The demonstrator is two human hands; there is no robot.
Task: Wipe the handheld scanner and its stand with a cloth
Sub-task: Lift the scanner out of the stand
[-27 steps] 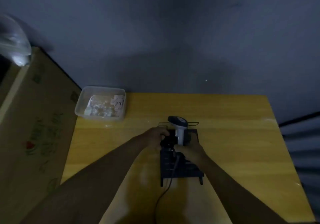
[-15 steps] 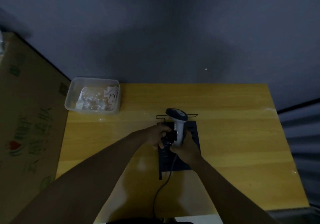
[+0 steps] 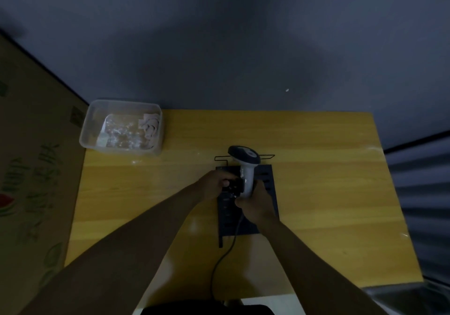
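The handheld scanner (image 3: 247, 176), white-handled with a dark head, stands upright over the black slotted stand (image 3: 266, 176) on the wooden table. My right hand (image 3: 255, 205) is closed around the bottom of its handle. My left hand (image 3: 214, 185) pinches a small dark piece (image 3: 234, 186) pressed against the handle's left side; whether that is a cloth or a part of the stand is unclear in the dim light. The scanner's black cable (image 3: 219, 261) trails toward me.
A clear plastic tub (image 3: 89, 132) holding a folded beige cloth (image 3: 149, 126) sits at the table's far left corner. A printed cardboard box (image 3: 31, 168) stands along the left edge. A thin black wire frame (image 3: 267, 156) lies behind the stand. The grey wall is close behind.
The view has shifted so the table sits higher and more to the right in frame. Both hands stay at the scanner handle, with the right hand tucked further under it.
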